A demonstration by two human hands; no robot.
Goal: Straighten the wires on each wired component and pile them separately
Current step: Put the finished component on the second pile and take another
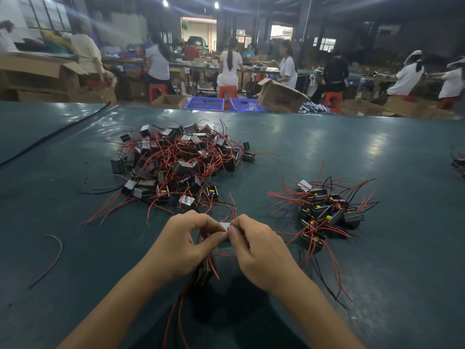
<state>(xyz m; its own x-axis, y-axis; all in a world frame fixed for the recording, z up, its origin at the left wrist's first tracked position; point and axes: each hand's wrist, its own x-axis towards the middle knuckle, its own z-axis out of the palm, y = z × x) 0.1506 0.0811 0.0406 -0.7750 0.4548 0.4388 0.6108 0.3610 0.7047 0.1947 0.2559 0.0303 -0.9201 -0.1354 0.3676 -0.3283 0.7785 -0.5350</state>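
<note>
A big tangled heap of small black wired components (176, 165) with red and black leads lies on the green table ahead of me. A smaller pile of the same components (324, 210) sits to the right. Just in front of me, my left hand (183, 240) and my right hand (256, 245) meet over one wired component (224, 226), both pinching it between thumb and fingers. Its red wires (176, 316) trail down toward me between my forearms. Much of that component is hidden by my fingers.
A loose dark red wire (54, 258) lies on the green table (75, 298) at the left. A black cable (50, 137) runs across the far left. More wires (459, 162) show at the right edge. Beyond the table are people on stools, cardboard boxes (279, 96) and blue crates (203, 104).
</note>
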